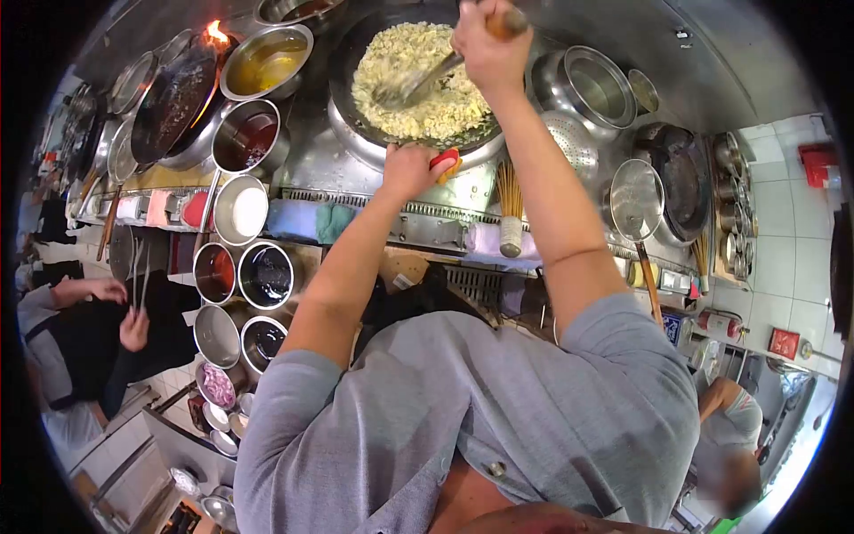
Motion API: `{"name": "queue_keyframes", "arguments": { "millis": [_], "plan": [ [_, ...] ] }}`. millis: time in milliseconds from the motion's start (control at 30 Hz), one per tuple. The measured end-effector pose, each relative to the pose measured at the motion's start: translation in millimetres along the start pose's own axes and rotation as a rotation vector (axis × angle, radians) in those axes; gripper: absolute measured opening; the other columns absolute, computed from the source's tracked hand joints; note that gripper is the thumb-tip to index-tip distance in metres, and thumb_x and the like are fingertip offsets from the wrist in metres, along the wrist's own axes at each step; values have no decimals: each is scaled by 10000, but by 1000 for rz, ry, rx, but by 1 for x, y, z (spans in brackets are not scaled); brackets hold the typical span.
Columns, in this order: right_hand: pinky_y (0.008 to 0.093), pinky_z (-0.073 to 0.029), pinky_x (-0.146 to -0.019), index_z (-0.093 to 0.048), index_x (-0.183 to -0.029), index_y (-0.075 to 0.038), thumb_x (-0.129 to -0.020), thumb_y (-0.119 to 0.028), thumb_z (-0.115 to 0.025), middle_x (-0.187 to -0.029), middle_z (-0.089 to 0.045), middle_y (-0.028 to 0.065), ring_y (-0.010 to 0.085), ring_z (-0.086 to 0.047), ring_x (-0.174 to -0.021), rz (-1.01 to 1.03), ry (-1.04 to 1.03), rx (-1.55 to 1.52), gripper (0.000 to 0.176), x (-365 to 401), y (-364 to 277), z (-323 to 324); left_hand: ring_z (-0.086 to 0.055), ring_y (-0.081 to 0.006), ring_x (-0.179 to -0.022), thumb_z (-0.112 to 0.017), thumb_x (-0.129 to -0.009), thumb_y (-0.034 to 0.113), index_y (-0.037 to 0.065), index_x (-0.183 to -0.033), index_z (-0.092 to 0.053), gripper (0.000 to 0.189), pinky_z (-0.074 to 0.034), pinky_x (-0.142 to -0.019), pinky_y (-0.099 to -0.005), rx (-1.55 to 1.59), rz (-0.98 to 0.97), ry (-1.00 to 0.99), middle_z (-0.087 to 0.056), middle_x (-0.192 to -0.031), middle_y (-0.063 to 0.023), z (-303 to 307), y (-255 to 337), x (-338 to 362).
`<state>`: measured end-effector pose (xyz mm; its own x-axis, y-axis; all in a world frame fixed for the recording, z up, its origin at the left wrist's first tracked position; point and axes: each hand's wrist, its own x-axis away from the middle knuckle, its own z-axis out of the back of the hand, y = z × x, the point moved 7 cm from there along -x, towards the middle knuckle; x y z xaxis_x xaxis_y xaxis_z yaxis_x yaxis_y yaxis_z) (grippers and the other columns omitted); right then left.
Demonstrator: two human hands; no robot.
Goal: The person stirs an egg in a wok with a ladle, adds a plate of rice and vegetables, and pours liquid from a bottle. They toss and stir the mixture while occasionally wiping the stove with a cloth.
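A large dark wok (pixel 342 71) sits on the range, filled with pale yellow, crumbly food (pixel 418 67) that looks like egg fried rice. My right hand (pixel 492 49) is wrapped round the wooden handle of a metal wok spatula (pixel 436 76), whose blurred blade lies in the food. At the near rim, my left hand (pixel 411 169) is closed round the wok's edge, with a red and orange cloth (pixel 447 163) at its thumb side. A bamboo wok brush (pixel 510 205) lies just right of the left hand, below the wok.
Left of the wok stand a bowl of yellow oil (pixel 267 64), a pot of dark red liquid (pixel 246 135) and several seasoning pots. Another wok (pixel 173 107) has flame beside it. A mesh strainer (pixel 637 200) lies right. Other people (pixel 89 338) stand at the far left and lower right.
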<state>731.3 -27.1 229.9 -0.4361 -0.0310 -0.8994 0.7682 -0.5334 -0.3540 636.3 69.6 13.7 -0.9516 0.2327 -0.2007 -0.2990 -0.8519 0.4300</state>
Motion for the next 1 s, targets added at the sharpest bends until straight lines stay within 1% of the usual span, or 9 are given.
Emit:
{"name": "queue_keyframes", "arguments": {
  "millis": [67, 133, 433, 667, 700, 767, 833, 933, 1000],
  "plan": [
    [335, -363, -674, -382, -731, -126, -988, -277, -521, -657, -393, -16, 152, -415, -629, -311, -472, 336, 329, -16, 83, -30, -652, -254, -875, -571, -891, 587, 156, -848, -722, 459, -406, -811, -525, -23, 51, -30, -697, -836, -65, 2, -1, 1],
    [346, -358, -550, -433, -703, -128, -992, -276, -522, -570, -401, -10, 147, -396, -519, -692, -188, -227, 336, -85, 15, 30, -645, -236, -938, -571, -887, 593, 156, -885, -719, 461, -407, -799, -514, -53, 111, -55, -704, -878, -50, 4, -1, 6],
    [352, -376, -508, -390, -682, -129, -973, -155, -538, -533, -420, 1, 142, -416, -493, -778, -184, -512, 328, -81, 35, 13, -660, -333, -873, -598, -882, 576, 134, -908, -727, 462, -496, -747, -484, -27, 105, -32, -685, -858, -138, 7, -5, 6],
    [430, -430, -866, -456, -825, -44, -961, -229, -561, -784, -493, 82, 239, -498, -819, -185, -291, -186, 253, -56, 69, -39, -662, -335, -856, -623, -873, 557, 116, -901, -720, 452, -512, -749, -467, -64, 90, -66, -683, -845, -143, 6, -6, 5],
    [453, -411, -967, -526, -892, -26, -998, -336, -508, -887, -542, 128, 271, -529, -938, -850, -228, -91, 327, -76, 43, 6, -658, -345, -849, -620, -875, 559, 104, -874, -720, 465, -515, -754, -460, -54, 88, -19, -680, -825, -150, 5, -7, 5],
    [432, -502, -822, -577, -982, -5, -1017, -420, -469, -836, -584, 123, 250, -594, -837, -1093, -269, -279, 430, -107, 27, 54, -646, -340, -872, -609, -890, 542, 96, -810, -710, 464, -510, -764, -457, 52, 66, -51, -683, -813, -135, 4, -6, 4],
    [331, -490, -590, -580, -904, -60, -1002, -362, -533, -687, -551, 33, 151, -563, -625, -740, -71, -713, 321, -132, 126, 63, -635, -335, -876, -596, -899, 534, 95, -774, -702, 469, -504, -777, -461, 119, 27, -61, -688, -824, -115, 1, -13, 4],
    [258, -377, -455, -536, -762, -127, -989, -258, -586, -575, -474, -51, 75, -461, -488, -367, 258, -273, 267, -52, 35, 42, -633, -341, -877, -585, -911, 532, 95, -745, -699, 481, -500, -763, -459, 92, 24, -111, -689, -817, -131, -2, -14, -1],
    [251, -362, -442, -512, -714, -151, -980, -198, -603, -567, -468, -57, 67, -434, -473, -347, -125, -357, 285, -41, 45, 32, -634, -343, -910, -581, -912, 531, 97, -738, -697, 481, -498, -749, -457, 101, 67, -218, -684, -815, -138, -3, -13, -4]
  ]
}}
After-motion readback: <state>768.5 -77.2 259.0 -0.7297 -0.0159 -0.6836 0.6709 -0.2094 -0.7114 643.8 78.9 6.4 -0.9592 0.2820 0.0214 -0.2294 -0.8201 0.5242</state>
